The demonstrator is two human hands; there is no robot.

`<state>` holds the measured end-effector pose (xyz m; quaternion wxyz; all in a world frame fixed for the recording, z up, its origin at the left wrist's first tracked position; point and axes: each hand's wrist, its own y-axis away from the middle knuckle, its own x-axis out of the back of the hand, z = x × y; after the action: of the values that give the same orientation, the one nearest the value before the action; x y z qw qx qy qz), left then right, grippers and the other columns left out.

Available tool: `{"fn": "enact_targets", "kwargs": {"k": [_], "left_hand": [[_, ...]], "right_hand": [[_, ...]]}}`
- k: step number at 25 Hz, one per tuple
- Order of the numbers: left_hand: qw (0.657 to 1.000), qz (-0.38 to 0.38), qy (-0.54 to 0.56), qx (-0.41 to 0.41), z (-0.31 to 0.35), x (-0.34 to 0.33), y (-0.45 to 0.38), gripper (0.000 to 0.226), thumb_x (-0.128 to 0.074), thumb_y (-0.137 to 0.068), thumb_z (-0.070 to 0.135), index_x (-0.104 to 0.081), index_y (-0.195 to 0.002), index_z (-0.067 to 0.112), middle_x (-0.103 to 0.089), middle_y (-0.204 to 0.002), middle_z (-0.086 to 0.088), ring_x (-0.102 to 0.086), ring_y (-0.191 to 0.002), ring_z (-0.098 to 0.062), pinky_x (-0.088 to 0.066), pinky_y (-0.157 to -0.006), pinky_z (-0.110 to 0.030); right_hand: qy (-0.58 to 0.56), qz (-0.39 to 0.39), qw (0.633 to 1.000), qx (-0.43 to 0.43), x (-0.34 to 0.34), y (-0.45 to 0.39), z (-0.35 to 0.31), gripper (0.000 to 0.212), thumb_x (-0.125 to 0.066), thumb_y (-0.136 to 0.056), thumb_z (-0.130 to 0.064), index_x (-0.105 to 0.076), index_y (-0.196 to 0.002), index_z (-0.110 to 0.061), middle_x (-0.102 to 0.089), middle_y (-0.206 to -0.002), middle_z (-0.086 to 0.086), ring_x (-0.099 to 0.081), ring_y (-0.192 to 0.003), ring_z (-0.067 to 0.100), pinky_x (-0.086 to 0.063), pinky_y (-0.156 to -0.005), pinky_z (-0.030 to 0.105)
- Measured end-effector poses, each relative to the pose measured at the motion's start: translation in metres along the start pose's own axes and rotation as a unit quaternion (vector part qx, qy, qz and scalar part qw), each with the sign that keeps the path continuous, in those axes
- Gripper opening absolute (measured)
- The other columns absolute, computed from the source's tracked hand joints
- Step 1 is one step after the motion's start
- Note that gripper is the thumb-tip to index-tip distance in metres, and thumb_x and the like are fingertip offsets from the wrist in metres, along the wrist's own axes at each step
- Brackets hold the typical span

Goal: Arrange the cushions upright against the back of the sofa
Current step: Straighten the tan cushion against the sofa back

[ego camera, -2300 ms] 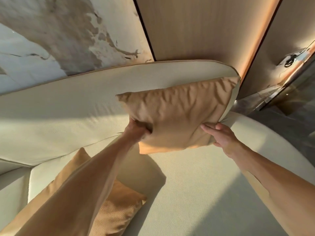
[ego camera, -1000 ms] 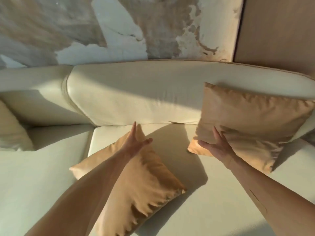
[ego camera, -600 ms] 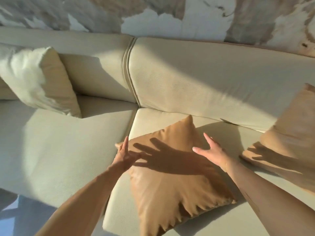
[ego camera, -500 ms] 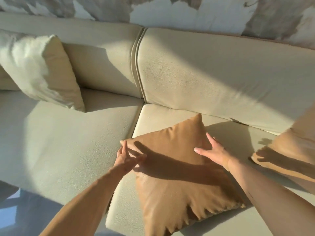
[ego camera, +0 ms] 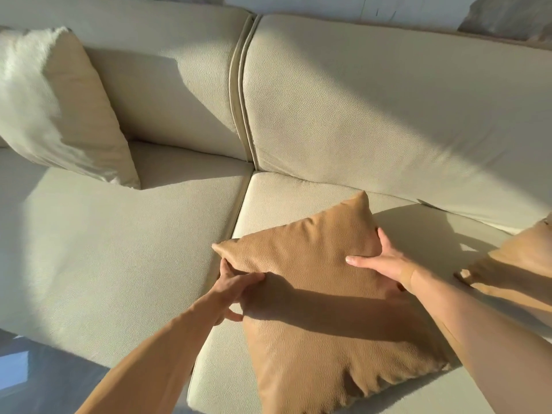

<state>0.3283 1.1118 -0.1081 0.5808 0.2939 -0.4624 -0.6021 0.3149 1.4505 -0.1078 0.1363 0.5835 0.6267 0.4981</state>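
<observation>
Tan cushion lies flat on right seat pad of cream sofa, one corner pointing toward the backrest, not touching it. Left hand grips the cushion's left edge: thumb on top, fingers curled under. Right hand grips the right edge, thumb across top face, fingers wrapped behind. 2nd tan cushion at right frame edge, leaning at backrest. Pale cushion upright at backrest, far left. No readable labels or writing.
</observation>
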Motion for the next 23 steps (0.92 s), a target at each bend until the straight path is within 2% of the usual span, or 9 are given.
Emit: {"fn": "enact_targets", "kwargs": {"k": [2, 4, 7, 9, 10, 12, 15, 19, 23], "left_hand": [[1.000, -0.007, 0.009, -0.018, 0.008, -0.003, 0.008, 0.099, -0.086, -0.063, 0.034, -0.023, -0.138, 0.049, -0.047, -0.141, 0.000, -0.050, -0.120, -0.032, -0.053, -0.062, -0.048], [0.999, -0.007, 0.014, -0.051, 0.021, -0.007, 0.020, 0.107, -0.085, -0.055, 0.033, -0.022, -0.139, 0.053, -0.044, -0.140, 0.005, -0.048, -0.121, -0.029, -0.053, -0.068, -0.048], [0.992, -0.004, 0.012, -0.122, 0.053, -0.014, 0.039, 0.120, -0.083, -0.049, 0.027, -0.014, -0.144, 0.054, -0.043, -0.141, 0.005, -0.047, -0.121, -0.027, -0.051, -0.087, -0.053], [0.985, 0.001, -0.015, -0.171, 0.079, -0.020, 0.052, 0.129, -0.082, -0.045, 0.027, -0.008, -0.148, 0.050, -0.044, -0.143, -0.002, -0.049, -0.120, -0.028, -0.047, -0.099, -0.051], [0.981, 0.004, -0.027, -0.190, 0.092, -0.023, 0.059, 0.131, -0.081, -0.045, 0.026, -0.006, -0.150, 0.047, -0.044, -0.143, -0.004, -0.049, -0.119, -0.029, -0.047, -0.099, -0.048], [0.975, 0.003, -0.036, -0.220, 0.117, -0.028, 0.073, 0.130, -0.078, -0.047, 0.021, -0.004, -0.152, 0.041, -0.044, -0.139, -0.006, -0.049, -0.116, -0.028, -0.048, -0.091, -0.040], [0.960, 0.006, -0.059, -0.274, 0.148, -0.034, 0.089, 0.122, -0.081, -0.054, 0.011, -0.009, -0.150, 0.034, -0.044, -0.132, -0.006, -0.047, -0.115, -0.027, -0.044, -0.076, -0.028], [0.942, 0.018, -0.102, -0.318, 0.186, -0.039, 0.104, 0.118, -0.080, -0.061, 0.006, -0.006, -0.149, 0.033, -0.043, -0.128, -0.006, -0.047, -0.114, -0.029, -0.046, -0.084, -0.036], [0.940, 0.029, -0.100, -0.326, 0.213, -0.045, 0.112, 0.118, -0.077, -0.053, 0.013, -0.008, -0.144, 0.040, -0.048, -0.115, -0.002, -0.053, -0.109, -0.031, -0.053, -0.092, -0.051]], "right_hand": [[-0.012, 0.011, 1.000, -0.013, 0.006, 0.007, 0.002, 0.129, -0.085, -0.062, -0.049, 0.002, -0.155, -0.030, -0.023, -0.160, 0.002, -0.023, -0.146, 0.026, -0.021, -0.115, 0.040], [-0.035, 0.029, 0.999, -0.026, 0.016, 0.019, 0.005, 0.132, -0.086, -0.060, -0.050, 0.004, -0.155, -0.027, -0.023, -0.160, 0.004, -0.025, -0.145, 0.028, -0.023, -0.115, 0.042], [-0.061, 0.060, 0.995, -0.056, 0.036, 0.044, 0.004, 0.137, -0.086, -0.052, -0.058, -0.001, -0.154, -0.023, -0.029, -0.157, 0.008, -0.037, -0.139, 0.032, -0.033, -0.112, 0.048], [-0.069, 0.093, 0.992, -0.055, 0.054, 0.060, -0.001, 0.125, -0.087, -0.052, -0.058, -0.015, -0.148, -0.024, -0.040, -0.149, 0.006, -0.045, -0.131, 0.031, -0.044, -0.101, 0.054], [-0.086, 0.106, 0.990, -0.045, 0.063, 0.067, -0.005, 0.115, -0.086, -0.053, -0.057, -0.020, -0.142, -0.027, -0.045, -0.142, 0.004, -0.048, -0.125, 0.030, -0.049, -0.094, 0.054], [-0.127, 0.116, 0.985, -0.018, 0.081, 0.082, -0.015, 0.100, -0.086, -0.055, -0.055, -0.025, -0.132, -0.033, -0.047, -0.131, -0.001, -0.051, -0.116, 0.027, -0.054, -0.084, 0.050], [-0.183, 0.124, 0.975, 0.019, 0.104, 0.097, -0.027, 0.092, -0.086, -0.059, -0.050, -0.024, -0.125, -0.038, -0.044, -0.132, -0.004, -0.051, -0.116, 0.025, -0.054, -0.081, 0.048], [-0.252, 0.154, 0.952, 0.078, 0.117, 0.106, -0.036, 0.084, -0.084, -0.068, -0.039, -0.023, -0.125, -0.039, -0.037, -0.141, -0.005, -0.047, -0.124, 0.026, -0.051, -0.086, 0.045], [-0.301, 0.194, 0.927, 0.111, 0.117, 0.103, -0.044, 0.083, -0.085, -0.070, -0.030, -0.025, -0.127, -0.029, -0.038, -0.131, -0.006, -0.049, -0.119, 0.022, -0.051, -0.086, 0.041]]}}
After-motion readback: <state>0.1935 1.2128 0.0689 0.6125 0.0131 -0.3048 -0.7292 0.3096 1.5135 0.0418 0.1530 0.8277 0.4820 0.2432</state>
